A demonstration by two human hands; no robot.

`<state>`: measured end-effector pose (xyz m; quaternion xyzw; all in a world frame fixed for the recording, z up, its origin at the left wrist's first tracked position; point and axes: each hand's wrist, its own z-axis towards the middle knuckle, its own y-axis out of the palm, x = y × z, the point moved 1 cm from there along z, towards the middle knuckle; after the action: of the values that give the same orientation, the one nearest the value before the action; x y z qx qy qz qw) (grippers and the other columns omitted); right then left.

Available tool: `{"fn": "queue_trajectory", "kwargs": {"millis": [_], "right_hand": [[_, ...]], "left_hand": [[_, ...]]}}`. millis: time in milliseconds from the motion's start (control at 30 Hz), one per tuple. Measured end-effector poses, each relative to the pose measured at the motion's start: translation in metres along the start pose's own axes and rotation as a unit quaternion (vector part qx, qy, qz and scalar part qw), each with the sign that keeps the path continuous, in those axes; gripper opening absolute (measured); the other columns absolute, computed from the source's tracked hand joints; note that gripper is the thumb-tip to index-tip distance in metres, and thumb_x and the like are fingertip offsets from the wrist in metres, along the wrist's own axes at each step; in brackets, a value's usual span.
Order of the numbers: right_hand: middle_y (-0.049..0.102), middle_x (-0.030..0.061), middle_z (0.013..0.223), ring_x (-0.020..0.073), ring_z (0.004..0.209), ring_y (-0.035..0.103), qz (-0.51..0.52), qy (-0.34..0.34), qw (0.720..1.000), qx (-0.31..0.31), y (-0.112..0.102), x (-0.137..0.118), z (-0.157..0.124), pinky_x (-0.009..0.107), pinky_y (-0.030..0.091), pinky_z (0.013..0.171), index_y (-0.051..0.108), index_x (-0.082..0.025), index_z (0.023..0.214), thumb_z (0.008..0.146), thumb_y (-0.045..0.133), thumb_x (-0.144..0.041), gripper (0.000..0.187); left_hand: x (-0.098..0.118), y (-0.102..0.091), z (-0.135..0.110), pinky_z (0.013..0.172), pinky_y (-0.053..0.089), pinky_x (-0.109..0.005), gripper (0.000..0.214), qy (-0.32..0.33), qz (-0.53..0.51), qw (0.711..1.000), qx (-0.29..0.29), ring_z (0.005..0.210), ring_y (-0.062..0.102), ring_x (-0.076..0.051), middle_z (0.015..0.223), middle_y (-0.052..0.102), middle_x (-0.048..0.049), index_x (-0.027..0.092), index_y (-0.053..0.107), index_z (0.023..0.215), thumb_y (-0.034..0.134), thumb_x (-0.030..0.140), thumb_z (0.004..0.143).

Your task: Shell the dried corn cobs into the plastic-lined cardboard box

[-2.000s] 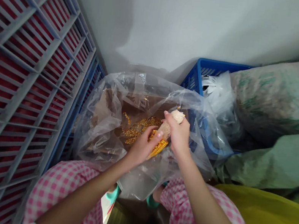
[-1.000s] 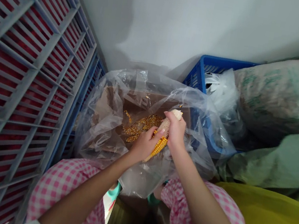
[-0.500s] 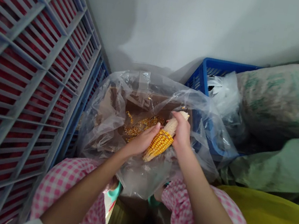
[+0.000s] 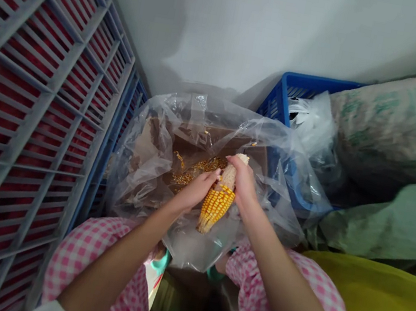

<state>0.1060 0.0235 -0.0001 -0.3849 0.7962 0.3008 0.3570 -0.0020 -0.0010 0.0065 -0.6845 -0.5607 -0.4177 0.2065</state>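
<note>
Head view: gripping a half-shelled corn cob (image 4: 217, 205) at center in the right hand (image 4: 244, 183), fingers clamped together around its bare top; pressing the left hand (image 4: 197, 191), fingers slightly curled, against its side; loose kernels (image 4: 193, 170) lying toward 11 o'clock inside a clear plastic bag (image 4: 140, 176).

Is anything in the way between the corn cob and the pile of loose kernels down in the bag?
Only the left hand sits between the corn cob and the loose kernels, pressed against the cob's side. The clear plastic bag looks open there, so no plastic crosses that gap. The right hand grips the cob's top, away from the kernels.
</note>
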Motion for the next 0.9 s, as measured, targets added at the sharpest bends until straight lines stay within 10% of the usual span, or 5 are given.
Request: {"fn": "queue_trajectory", "kwargs": {"millis": [167,300,700,900], "right_hand": [[0.051,-0.0061,0.049,0.0122,0.045,0.048,0.011,0.010,1.000,0.004,0.007,-0.005,-0.004,0.025,0.040,0.044,0.052,-0.020,0.067,0.055,0.064,-0.031,0.020],[0.052,-0.0056,0.050,0.0122,0.046,0.050,0.015,0.011,1.000,0.008,0.002,-0.011,-0.001,0.024,0.039,0.043,0.052,-0.020,0.068,0.054,0.065,-0.033,0.023],[0.050,-0.0068,0.050,0.0122,0.048,0.047,-0.006,-0.017,0.999,0.044,0.001,0.000,0.000,0.025,0.037,0.046,0.052,-0.020,0.064,0.054,0.064,-0.031,0.019],[0.051,-0.0059,0.053,0.0127,0.052,0.048,-0.047,-0.048,0.996,0.063,-0.003,-0.001,0.005,0.024,0.037,0.048,0.054,-0.020,0.067,0.055,0.064,-0.034,0.021]], "left_hand": [[0.000,-0.005,-0.002,0.067,0.043,-0.028,0.055,-0.086,-0.101,0.991,-0.008,0.076,0.061,-0.017,0.082,0.067,-0.0060,0.015,0.062,0.094,0.040,0.063,0.078],[0.014,-0.005,-0.009,0.071,0.042,-0.026,0.046,-0.010,-0.014,0.996,-0.087,0.080,0.060,-0.017,0.086,0.068,-0.0044,0.015,0.064,0.095,0.064,0.053,0.067],[0.002,0.000,-0.005,0.069,0.043,-0.028,0.052,-0.034,-0.043,0.998,-0.028,0.078,0.060,-0.018,0.085,0.067,-0.0074,0.014,0.063,0.093,0.050,0.060,0.074],[0.007,-0.001,-0.009,0.070,0.042,-0.027,0.041,0.036,0.135,0.990,-0.031,0.080,0.059,-0.018,0.091,0.066,-0.0071,0.014,0.061,0.096,0.054,0.050,0.076]]}}
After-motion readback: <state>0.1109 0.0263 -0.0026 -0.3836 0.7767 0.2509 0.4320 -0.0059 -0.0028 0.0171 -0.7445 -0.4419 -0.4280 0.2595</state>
